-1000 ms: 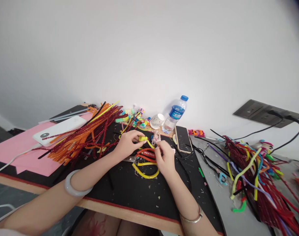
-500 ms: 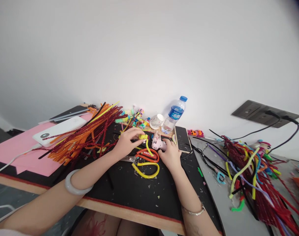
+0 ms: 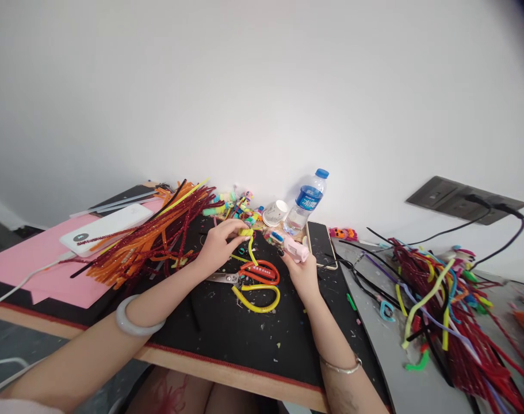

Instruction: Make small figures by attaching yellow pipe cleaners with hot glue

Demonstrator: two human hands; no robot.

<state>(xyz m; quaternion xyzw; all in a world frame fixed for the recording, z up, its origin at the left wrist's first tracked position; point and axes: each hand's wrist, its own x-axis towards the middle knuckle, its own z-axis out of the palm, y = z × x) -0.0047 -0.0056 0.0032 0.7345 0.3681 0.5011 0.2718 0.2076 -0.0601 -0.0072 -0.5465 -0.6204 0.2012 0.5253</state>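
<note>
My left hand (image 3: 218, 246) pinches a small coiled yellow pipe cleaner (image 3: 247, 234) whose loose end hangs down. My right hand (image 3: 300, 271) is closed round a small pink glue gun (image 3: 293, 246), lifted off the mat with its tip pointed left toward the yellow coil. Below the hands lie red-handled scissors (image 3: 255, 271) and a bent yellow pipe cleaner (image 3: 257, 299) on the black mat (image 3: 244, 333).
A pile of orange and red pipe cleaners (image 3: 153, 236) lies at left beside a white power bank (image 3: 106, 225) on pink paper. A phone (image 3: 320, 244), water bottle (image 3: 305, 201) and paper cup (image 3: 274, 213) stand behind. Mixed pipe cleaners (image 3: 451, 310) cover the grey board at right.
My right hand let go of the yellow pipe cleaner, reached to the pink glue gun on the mat, took hold of it and lifted it toward the coil. My left hand stayed on the coil.
</note>
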